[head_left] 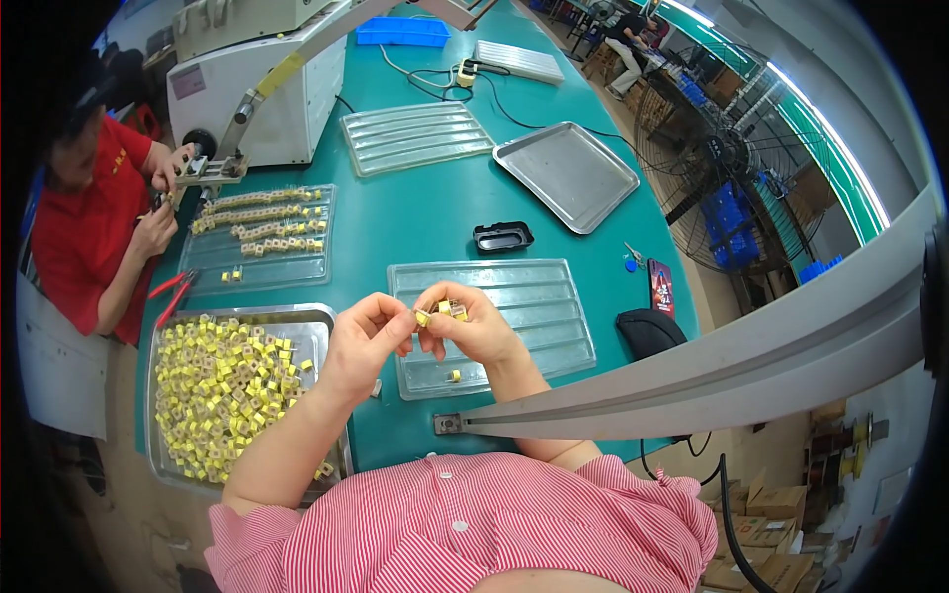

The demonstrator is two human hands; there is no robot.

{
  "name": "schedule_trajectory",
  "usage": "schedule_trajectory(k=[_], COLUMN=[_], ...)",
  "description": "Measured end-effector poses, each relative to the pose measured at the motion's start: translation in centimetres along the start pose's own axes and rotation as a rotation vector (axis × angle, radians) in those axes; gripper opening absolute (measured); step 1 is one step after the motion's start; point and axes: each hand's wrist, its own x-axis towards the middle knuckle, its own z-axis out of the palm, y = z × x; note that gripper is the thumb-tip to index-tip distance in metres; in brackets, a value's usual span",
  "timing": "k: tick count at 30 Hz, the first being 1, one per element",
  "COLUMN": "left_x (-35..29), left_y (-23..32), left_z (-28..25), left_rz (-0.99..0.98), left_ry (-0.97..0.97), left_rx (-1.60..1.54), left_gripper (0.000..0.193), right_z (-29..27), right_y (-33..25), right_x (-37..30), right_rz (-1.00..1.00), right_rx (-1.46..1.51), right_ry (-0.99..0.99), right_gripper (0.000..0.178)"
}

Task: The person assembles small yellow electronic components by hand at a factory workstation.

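Observation:
My two hands meet over a clear ribbed plastic tray [549, 296]. My right hand [479, 331] is closed around several small yellow-taped coil components [451, 309] with beige blocks and thin pins. My left hand [368, 336] has its thumb and forefinger pinched at one yellow component [423, 318] beside them; the fingers partly hide it. A single component [455, 377] lies on the tray below my right hand. To the left, a metal tray [326, 321] holds a large loose heap of the same components [227, 395].
A co-worker in a red shirt [94, 227] handles something by a white machine [247, 109]. Red-handled pliers [176, 292] lie near a plastic tray [259, 275] with component rows. A grey metal arm [712, 371] crosses at right; beyond sit a black holder [503, 237] and metal tray [573, 178].

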Motion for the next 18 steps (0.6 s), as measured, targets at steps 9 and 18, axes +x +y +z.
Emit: schedule_trajectory(k=[9, 18], left_x=[-0.3, -0.9], left_y=[0.2, 0.5], left_z=[0.5, 1.4], left_rz=[0.057, 0.092], left_ry=[-0.016, 0.032], left_rx=[0.001, 0.138], left_gripper=[0.013, 0.012], right_z=[-0.5, -0.7], right_y=[0.5, 0.2], right_x=[0.1, -0.2], right_rz=[-0.067, -0.136], right_rx=[0.021, -0.087], right_ry=[-0.039, -0.011], right_gripper=[0.014, 0.016])
